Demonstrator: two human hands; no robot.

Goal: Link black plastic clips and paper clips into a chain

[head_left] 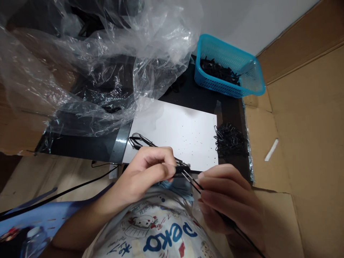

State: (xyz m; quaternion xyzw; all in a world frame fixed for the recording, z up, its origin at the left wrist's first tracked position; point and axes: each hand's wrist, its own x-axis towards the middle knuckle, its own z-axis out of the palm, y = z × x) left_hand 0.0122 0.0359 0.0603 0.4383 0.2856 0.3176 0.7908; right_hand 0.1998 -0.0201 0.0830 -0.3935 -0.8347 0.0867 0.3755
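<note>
My left hand (153,172) is closed, thumb against forefinger, on a small flat black piece (183,169) that sticks out to the right. In my right hand (228,200) is a pair of tweezers (191,182), its two thin tips apart and close to the free end of that piece. Whether the tips touch it, I cannot tell. Both hands are above the near edge of a white sheet (172,122) sprinkled with tiny black specks. Thin black looped items (139,139) lie on the sheet behind my left hand, partly hidden by it.
A blue plastic basket (228,86) with many black pieces stands at the back right. Right of the sheet is a heap of black loop-shaped parts (231,139). Crumpled clear plastic (161,39) covers the back left of the black table. Cardboard (303,125) lines the right side.
</note>
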